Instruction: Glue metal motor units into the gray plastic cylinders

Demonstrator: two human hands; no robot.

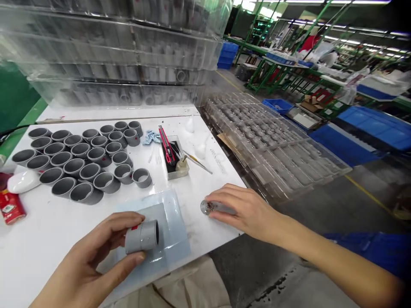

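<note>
My left hand [93, 256] grips a short grey pipe sleeve [143, 236] between thumb and fingers, tilted on its side with one opening facing right. A small red mark shows near its upper left edge. Under it lies a light blue sheet [178, 218] on the white table. By the table's right edge my right hand [239, 205] is closed around a small translucent, rounded object [203, 207] with a brownish metal-looking end; its kind is unclear, as the fingers cover much of it. Several similar grey sleeves [73, 167] stand upright in rows at the left.
A small tray [178, 174] holds a red utility knife [166, 143], with tweezers [197, 161] beside it. A blue crumpled cloth [151, 137] lies near. Stacked clear plastic trays [128, 68] rise behind; more trays [272, 141] stand at the right. A red can [12, 207] lies far left.
</note>
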